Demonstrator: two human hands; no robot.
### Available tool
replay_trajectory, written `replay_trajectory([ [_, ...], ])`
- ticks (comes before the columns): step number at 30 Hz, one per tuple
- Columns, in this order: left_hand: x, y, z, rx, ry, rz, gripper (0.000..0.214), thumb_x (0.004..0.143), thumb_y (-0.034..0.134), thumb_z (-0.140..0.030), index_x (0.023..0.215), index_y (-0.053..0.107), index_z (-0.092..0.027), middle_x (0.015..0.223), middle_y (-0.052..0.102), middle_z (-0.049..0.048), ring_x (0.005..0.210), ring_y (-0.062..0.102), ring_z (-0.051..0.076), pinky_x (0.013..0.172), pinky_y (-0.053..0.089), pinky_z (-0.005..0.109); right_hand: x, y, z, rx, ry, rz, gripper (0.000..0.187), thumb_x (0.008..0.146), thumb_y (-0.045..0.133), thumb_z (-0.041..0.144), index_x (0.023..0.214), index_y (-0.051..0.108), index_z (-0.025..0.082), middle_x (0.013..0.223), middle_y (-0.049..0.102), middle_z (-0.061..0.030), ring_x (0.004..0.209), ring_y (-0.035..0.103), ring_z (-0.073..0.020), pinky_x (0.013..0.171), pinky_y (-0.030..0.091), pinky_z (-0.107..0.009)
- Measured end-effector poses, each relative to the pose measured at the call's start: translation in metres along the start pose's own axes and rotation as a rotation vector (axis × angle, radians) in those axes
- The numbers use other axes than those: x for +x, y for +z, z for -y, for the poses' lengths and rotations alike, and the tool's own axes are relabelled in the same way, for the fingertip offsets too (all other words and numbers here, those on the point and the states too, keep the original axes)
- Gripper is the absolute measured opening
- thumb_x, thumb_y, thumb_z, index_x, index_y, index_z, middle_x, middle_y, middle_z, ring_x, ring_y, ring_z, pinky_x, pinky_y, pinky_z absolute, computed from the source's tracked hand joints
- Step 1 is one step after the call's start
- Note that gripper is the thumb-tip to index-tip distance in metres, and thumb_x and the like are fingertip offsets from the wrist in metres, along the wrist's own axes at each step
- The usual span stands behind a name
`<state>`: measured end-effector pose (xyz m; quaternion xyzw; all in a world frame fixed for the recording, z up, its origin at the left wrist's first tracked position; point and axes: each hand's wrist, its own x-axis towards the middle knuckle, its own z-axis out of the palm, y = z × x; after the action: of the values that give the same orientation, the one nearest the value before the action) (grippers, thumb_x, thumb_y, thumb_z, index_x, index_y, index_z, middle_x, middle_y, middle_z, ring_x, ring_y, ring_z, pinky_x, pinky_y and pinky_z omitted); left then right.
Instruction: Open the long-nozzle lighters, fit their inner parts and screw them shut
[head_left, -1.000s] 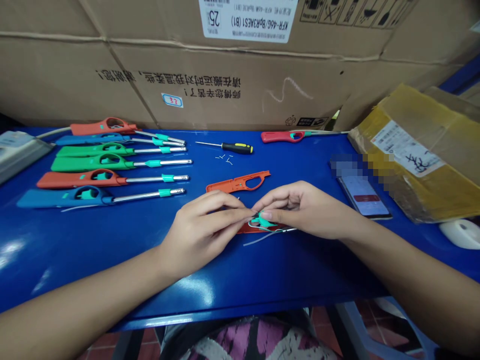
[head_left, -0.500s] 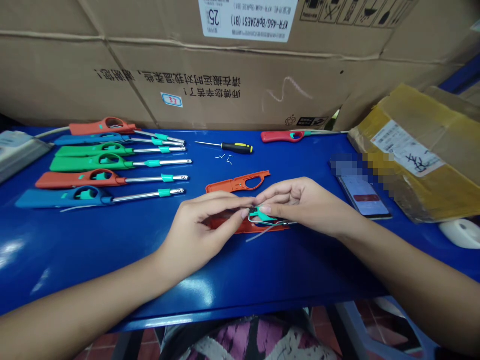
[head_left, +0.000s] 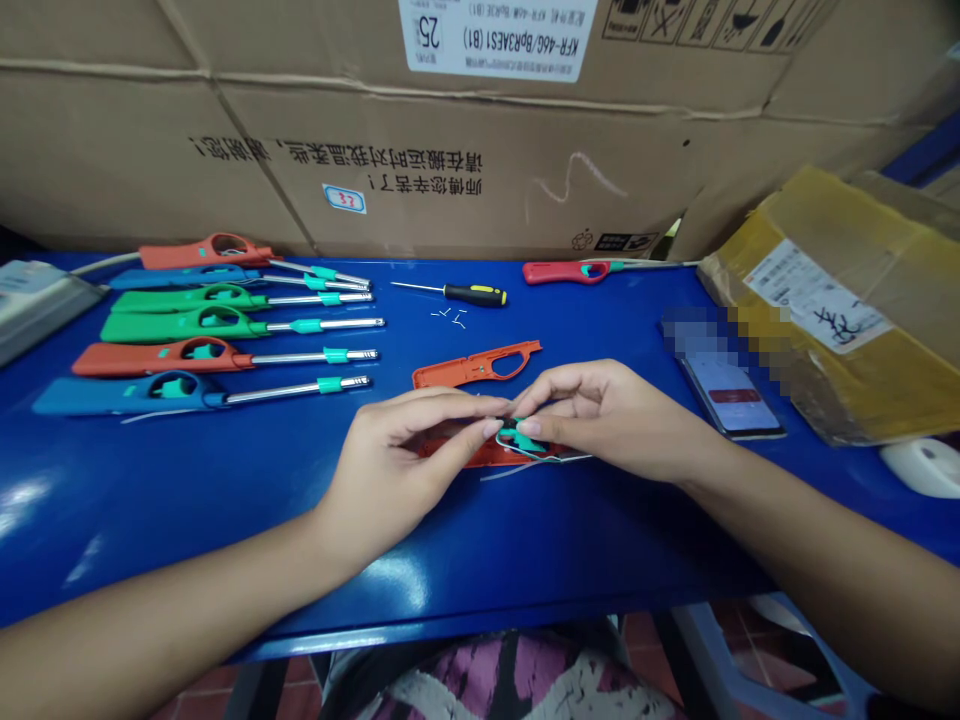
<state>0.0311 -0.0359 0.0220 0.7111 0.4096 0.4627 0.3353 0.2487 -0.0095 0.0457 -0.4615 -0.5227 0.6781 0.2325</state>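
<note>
My left hand and my right hand meet near the middle of the blue table, fingertips pinching a small black part from both sides. A teal lighter trigger is attached or pressed against it, under my right thumb. Beneath lies an orange lighter shell half, partly covered by both hands. A thin pale tube sticks out toward me, and a thin wire runs along the trigger. Just beyond my hands rests the other orange shell half, its inner side up.
Several long-nosed lighters lie in a row at left. Behind are a screwdriver, small screws or pins and a red lighter. A phone and a yellow-taped box stand right; a large carton walls the back.
The black part and trigger have shifted slightly left and lower over the shell, and the pale tube's end has moved left. My right fingers have closed in nearer to my left fingertips.
</note>
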Motion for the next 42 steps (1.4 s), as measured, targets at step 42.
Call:
replay_trajectory([
  [42,0.008,-0.010,0.012,0.240,0.150,0.198,0.018,0.088,0.074,-0.017,0.104,0.080,-0.019,0.103,0.081,-0.0013,0.094,0.077,0.012,0.089,0.059,0.013,-0.005,0.004,-0.011,-0.454,-0.243,-0.099,0.012,0.084,0.069,0.022,0.095,0.071,0.018,0.100,0.066,-0.0038,0.085,0.070,-0.0150,0.077,0.063,-0.029],
])
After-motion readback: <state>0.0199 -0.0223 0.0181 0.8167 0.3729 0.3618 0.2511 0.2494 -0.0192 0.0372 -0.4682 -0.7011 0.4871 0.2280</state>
